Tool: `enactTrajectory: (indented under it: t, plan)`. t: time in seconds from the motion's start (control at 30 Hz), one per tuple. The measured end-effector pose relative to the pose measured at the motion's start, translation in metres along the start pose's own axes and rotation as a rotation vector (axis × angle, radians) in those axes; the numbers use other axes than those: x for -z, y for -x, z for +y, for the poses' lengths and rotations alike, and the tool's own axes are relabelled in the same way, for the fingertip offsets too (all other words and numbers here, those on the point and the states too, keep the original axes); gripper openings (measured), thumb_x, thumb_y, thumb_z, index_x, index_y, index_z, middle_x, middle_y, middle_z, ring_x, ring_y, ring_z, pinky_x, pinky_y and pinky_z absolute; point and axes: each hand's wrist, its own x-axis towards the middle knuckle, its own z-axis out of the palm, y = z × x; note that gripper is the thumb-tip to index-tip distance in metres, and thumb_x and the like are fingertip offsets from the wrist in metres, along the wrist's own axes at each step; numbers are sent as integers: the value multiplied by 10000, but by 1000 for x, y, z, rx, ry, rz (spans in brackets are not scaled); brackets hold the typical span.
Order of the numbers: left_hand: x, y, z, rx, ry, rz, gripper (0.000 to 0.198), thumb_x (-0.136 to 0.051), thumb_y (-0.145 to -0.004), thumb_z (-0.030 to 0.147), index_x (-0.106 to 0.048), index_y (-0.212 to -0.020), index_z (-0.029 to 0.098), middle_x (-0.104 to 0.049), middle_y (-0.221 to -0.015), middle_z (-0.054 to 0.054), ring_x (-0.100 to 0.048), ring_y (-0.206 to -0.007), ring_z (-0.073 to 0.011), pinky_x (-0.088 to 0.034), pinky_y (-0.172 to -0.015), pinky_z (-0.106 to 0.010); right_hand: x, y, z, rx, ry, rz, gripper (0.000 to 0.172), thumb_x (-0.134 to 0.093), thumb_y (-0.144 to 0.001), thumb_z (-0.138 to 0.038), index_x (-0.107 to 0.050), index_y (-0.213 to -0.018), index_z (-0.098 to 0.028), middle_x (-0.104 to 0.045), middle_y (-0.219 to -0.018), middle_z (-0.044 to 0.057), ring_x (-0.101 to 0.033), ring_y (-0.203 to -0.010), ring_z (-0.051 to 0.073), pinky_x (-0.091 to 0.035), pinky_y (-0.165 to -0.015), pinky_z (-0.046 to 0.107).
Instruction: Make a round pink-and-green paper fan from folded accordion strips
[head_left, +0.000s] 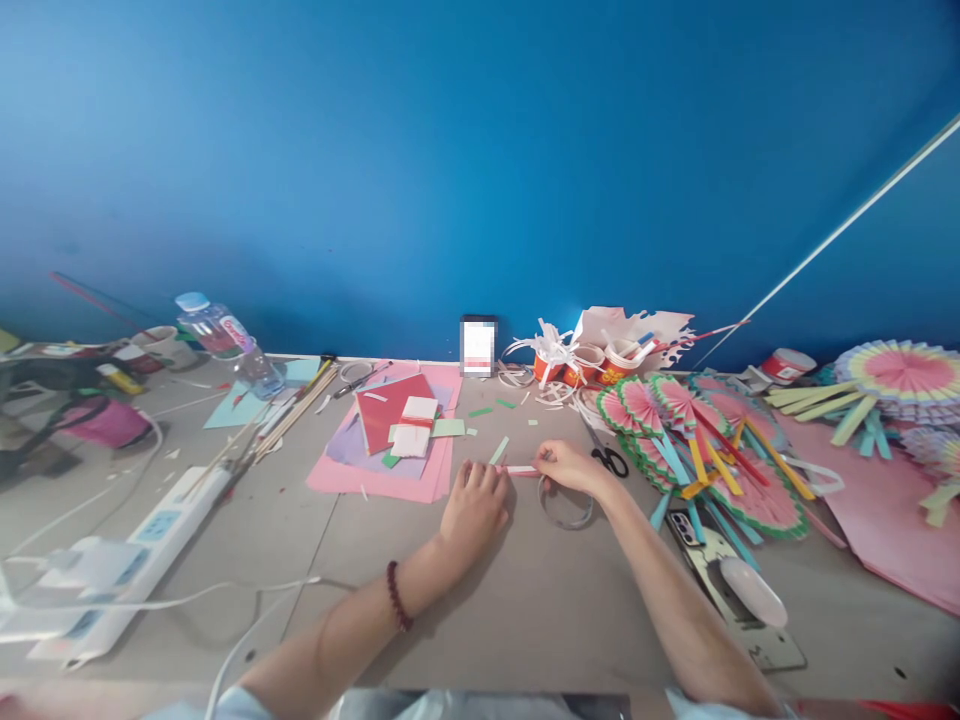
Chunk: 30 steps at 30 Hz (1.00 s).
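Blue wall point(450, 150) backs the grey table point(570, 640). At centre lies a narrow pink-and-white paper strip point(521, 470); the right hand's point(562, 468) fingers pinch one end, the left hand's point(476, 503) curl over the other, grip unclear. It looks half-worked, a thin grey tape-like ring point(568, 526) at four o'clock. Pink-and-green pleated paper fans point(761, 500) at three seem finished; flat red paper point(375, 420) at ten lies unfolded.

Soft brightness, faint shadows, stretched and blurry edges.

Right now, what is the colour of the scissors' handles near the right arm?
The scissors' handles are black, seen best in the head view.
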Motion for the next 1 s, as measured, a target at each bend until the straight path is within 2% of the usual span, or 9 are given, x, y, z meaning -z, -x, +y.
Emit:
enactTrajectory:
  t: [0.27, 0.57, 1.0]
  plan:
    - [1, 0, 0, -4, -9, -3, 468, -532, -760, 182, -499, -1221, 108, -577, -1053, -134, -491, -1016, -276, -345, -959, -467, 2, 3, -2, 13, 0, -10, 89, -525, -825, -259, -561, -819, -178, -688, -600, 2, -648, -612, 132, -401, -570, 195]
    - [4, 0, 0, -5, -19, -10, 470, -522, -771, 185, -492, -1234, 117, -578, -1045, -132, -494, -1013, -274, -347, -953, -471, 1, 3, -3, -14, 79, -11, 59, -516, -828, -237, -551, -820, -190, -677, -584, -19, -577, -527, 108, -332, -509, 191]
    - [3, -1, 1, -15, -35, -24, 463, -523, -773, 187, -492, -1229, 114, -584, -1048, -134, -503, -1014, -275, -357, -940, -473, 2, 6, -10, -59, 182, -5, 64, -515, -826, -223, -551, -868, -193, -641, -549, -15, -587, -605, 137, -308, -552, 208]
